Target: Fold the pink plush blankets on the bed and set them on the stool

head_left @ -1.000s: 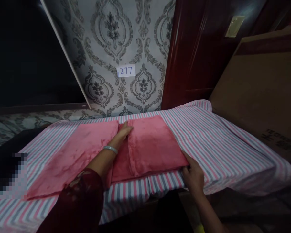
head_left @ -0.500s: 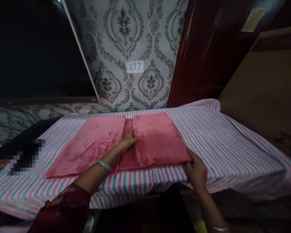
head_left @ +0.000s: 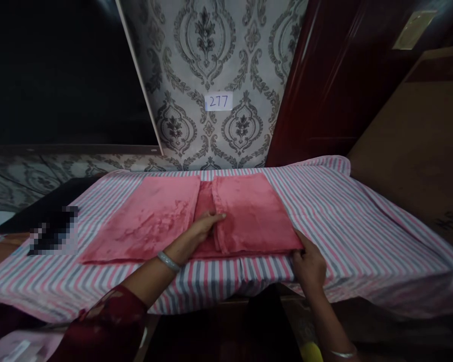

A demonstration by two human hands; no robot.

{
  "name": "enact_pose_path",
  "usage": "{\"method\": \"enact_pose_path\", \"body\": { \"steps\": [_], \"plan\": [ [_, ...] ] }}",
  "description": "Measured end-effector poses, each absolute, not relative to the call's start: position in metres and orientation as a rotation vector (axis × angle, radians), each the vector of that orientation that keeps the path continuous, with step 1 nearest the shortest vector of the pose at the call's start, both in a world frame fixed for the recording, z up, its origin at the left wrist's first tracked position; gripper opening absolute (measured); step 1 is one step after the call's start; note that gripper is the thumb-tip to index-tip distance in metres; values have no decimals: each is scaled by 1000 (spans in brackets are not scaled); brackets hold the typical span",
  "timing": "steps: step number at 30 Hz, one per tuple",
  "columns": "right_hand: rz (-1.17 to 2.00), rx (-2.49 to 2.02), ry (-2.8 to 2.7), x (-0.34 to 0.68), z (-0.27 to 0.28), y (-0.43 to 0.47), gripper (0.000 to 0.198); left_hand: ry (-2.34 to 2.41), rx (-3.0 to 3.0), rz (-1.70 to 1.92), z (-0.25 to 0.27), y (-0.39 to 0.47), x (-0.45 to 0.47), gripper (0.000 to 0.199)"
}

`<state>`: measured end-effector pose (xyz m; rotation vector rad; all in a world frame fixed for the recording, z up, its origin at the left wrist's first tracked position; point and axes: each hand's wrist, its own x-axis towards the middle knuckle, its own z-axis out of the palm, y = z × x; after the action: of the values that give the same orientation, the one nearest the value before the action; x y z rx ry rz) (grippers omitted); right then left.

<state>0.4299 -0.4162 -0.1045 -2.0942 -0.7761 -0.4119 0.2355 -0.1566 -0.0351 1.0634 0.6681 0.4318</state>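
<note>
A pink plush cloth (head_left: 252, 216) lies folded on the striped bedsheet-like cover, its two side panels turned in toward the middle. Between the left panel (head_left: 156, 221) and the right one, a darker red strip of the same cloth shows. My left hand (head_left: 204, 227), with a bangle on its wrist, pinches the inner edge of the right panel; its thumb rests on top and the fingers are partly hidden beneath. At the right front corner, my right hand (head_left: 310, 259) grips the cloth's layers between thumb and fingers.
Pink, white and grey stripes mark the cover (head_left: 324, 211) on the table. Behind stands a patterned wall with a paper label (head_left: 219, 101) reading 277. A large dark screen (head_left: 60, 75) is at the left, a cardboard box (head_left: 419, 130) at the right.
The left hand's fingers have tucked in under the right panel's inner edge, with the thumb now over it. The right hand stays at the corner. The view has shifted slightly.
</note>
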Motion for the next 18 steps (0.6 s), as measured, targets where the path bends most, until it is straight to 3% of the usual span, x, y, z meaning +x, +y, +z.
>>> {"method": "enact_pose_path", "body": {
  "steps": [12, 18],
  "plan": [
    [-415, -2092, -794, 432, -106, -416, 60, 708, 940, 438, -16, -162, 257, 13],
    [-407, -2103, -793, 431, -108, -416, 60, 713, 861, 255, -16, -160, 241, 28]
  ]
}}
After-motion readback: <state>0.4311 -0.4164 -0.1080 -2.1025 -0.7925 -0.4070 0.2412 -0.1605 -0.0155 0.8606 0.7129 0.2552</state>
